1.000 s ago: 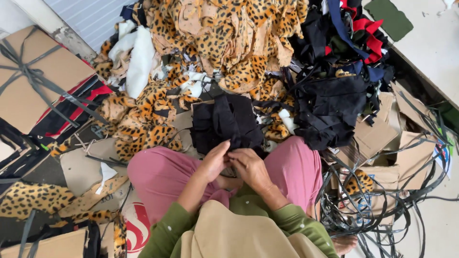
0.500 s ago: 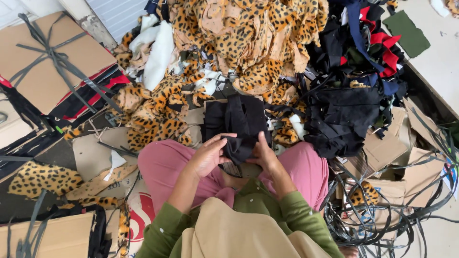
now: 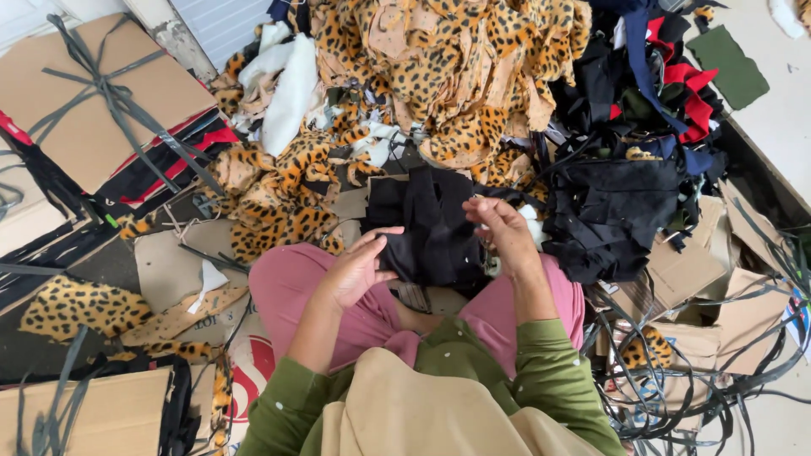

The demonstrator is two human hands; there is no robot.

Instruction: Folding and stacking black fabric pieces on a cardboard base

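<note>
A strapped cardboard box point(image 3: 84, 93) is lying far left. The left hand point(image 3: 355, 270) is pinching the near left edge of a black fabric piece point(image 3: 431, 232) lying over the pink-trousered knees. The right hand point(image 3: 503, 228), apart from it, is gripping the fabric's right side. Leopard-print scraps point(image 3: 439, 67) are piling up beyond, dark fabric scraps point(image 3: 617, 203) sitting right.
</note>
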